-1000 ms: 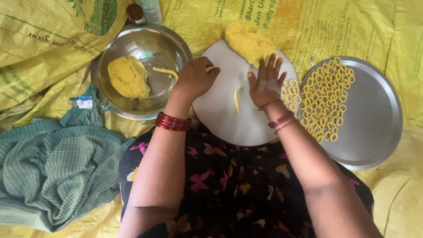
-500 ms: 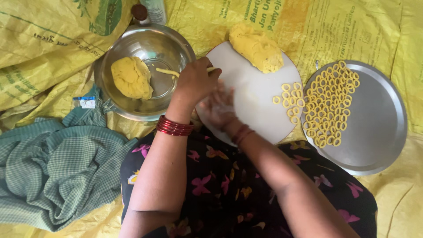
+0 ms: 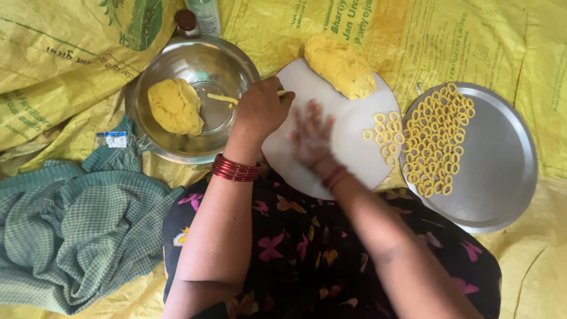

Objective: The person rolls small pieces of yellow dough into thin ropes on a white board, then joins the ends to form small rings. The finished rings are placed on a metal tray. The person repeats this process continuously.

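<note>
My left hand (image 3: 260, 109) is closed on a thin yellow dough strip (image 3: 282, 93) whose end pokes out past my fingers, at the left edge of the white round board (image 3: 348, 127). My right hand (image 3: 310, 136) lies flat and blurred on the board, fingers spread; whether dough is under the palm is hidden. A yellow dough lump (image 3: 342, 65) sits at the board's far edge. Small dough rings (image 3: 387, 139) lie on the board's right side. Many more dough rings (image 3: 437, 139) fill the left part of the steel plate (image 3: 496, 171).
A steel bowl (image 3: 236, 59) at the left holds a dough ball (image 3: 174, 106) and a short dough stick (image 3: 221, 98). A bottle (image 3: 189, 20) stands behind it. A green checked cloth (image 3: 65, 236) lies at the lower left. Yellow printed sacks (image 3: 460, 41) cover the floor.
My right hand slid back from the board's right side to its near middle, flat and blurred. The view shifted, and a dough strip end now shows at my left fingers.
</note>
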